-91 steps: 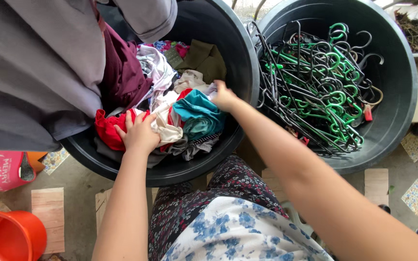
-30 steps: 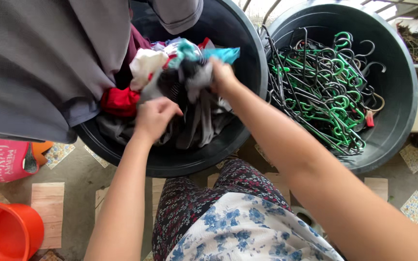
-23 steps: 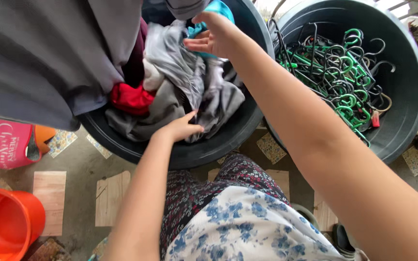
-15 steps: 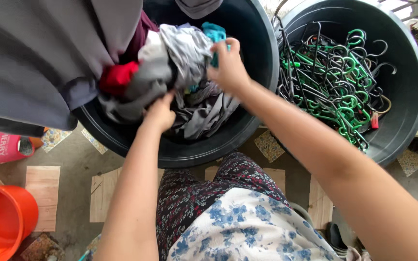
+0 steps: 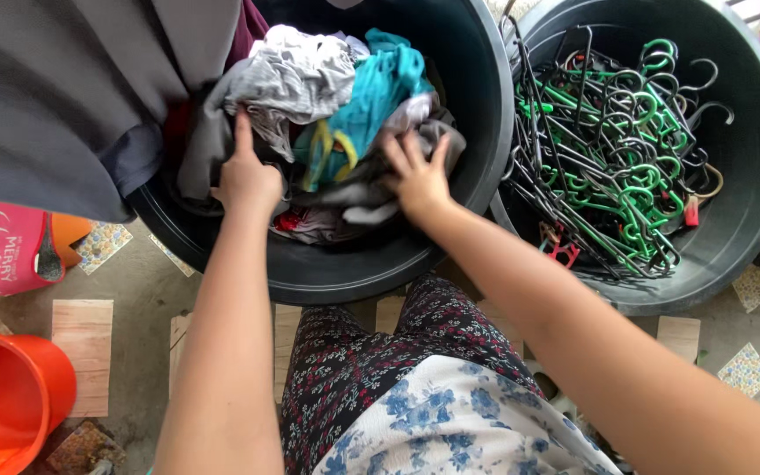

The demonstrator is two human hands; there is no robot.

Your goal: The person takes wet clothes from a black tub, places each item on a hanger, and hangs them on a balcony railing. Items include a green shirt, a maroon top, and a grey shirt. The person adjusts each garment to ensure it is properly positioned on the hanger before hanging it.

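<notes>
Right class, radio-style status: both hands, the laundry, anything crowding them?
Left hand and right hand both pressed into clothes, nothing clearly gripped. Clothes heaped in black tub. Grey hanging garment overlaps the tub's left side.

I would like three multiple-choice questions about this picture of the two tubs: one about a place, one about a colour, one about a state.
1. Where are the hangers?
A. in the right tub
B. on the floor
C. in the orange bucket

2. What colour is the bright cloth between the two hands?
A. yellow
B. teal
C. pink

3. How is the left hand?
A. lifted clear of the clothes
B. resting on the tub rim
C. pressed into the clothes

Answers:
1 A: the hangers lie piled inside the right tub.
2 B: the cloth is teal, beside a grey garment.
3 C: the left hand pushes into the clothes, and the right hand does too, in the left tub.
</notes>
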